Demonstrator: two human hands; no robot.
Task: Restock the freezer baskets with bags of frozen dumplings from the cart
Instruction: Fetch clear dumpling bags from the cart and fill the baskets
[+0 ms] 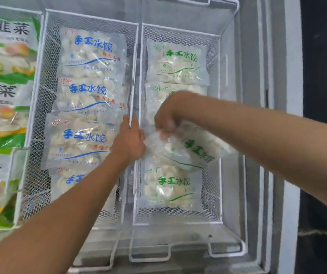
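- The chest freezer point(257, 135) is white inside and holds white wire-mesh baskets side by side.
- The middle basket point(46, 76) carries a column of four clear bags with blue lettering point(91, 56), overlapping one another.
- The right basket point(219, 76) holds clear bags with green lettering: one at the far end point(176, 62), one at the near end point(170, 188), another partly hidden under the right hand.
- At the far left lie green-and-white printed packs point(4, 66).
- The held bag point(194, 149) is clear plastic, full of pale dumplings, green lettering, tilted over the middle of the right basket.
- The right hand point(170, 115) pinches its crumpled top with curled fingers.
- The left hand point(129, 141) curls against the bag's left edge, beside the wire rim between the baskets; the grip itself cannot be told.
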